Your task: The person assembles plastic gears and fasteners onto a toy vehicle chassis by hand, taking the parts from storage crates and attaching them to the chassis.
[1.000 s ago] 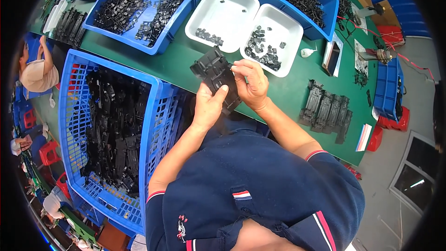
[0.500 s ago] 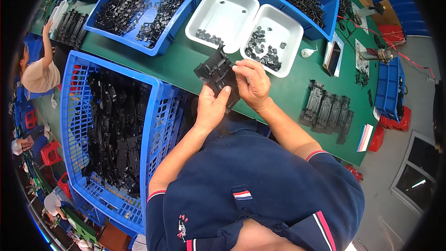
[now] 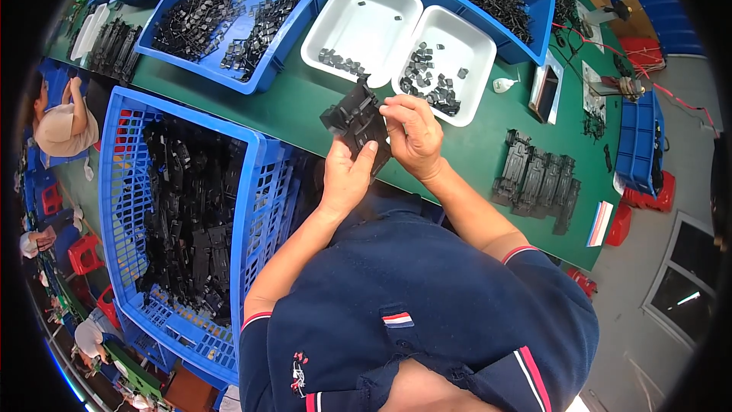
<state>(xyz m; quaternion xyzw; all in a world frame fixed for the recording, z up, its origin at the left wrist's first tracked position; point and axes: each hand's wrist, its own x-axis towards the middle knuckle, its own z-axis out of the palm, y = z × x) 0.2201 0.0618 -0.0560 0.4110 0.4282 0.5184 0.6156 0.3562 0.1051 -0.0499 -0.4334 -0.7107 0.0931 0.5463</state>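
My left hand (image 3: 345, 177) is closed around a black molded plastic part (image 3: 357, 123), its thumb lying across the near face. The part is held tilted over the front edge of the green table. At the part's right side, my right hand (image 3: 414, 136) has thumb and fingertips pinched together against or close to its edge. Whatever sits between those fingertips is too small or hidden to make out. Just beyond my hands are two white trays, the left tray (image 3: 335, 8) and the right tray (image 3: 482, 76), both with small black pieces in them.
A blue crate (image 3: 255, 183) full of black parts stands at my left. Blue bins, a left bin (image 3: 263, 80) and a right bin (image 3: 537, 49), hold small black pieces. Similar molded parts (image 3: 537, 179) lie in a row on the table (image 3: 457, 175), near a small white bottle (image 3: 503, 85).
My hands and the black plastic part stay almost in place. At the far left, another person's raised arm has come down.
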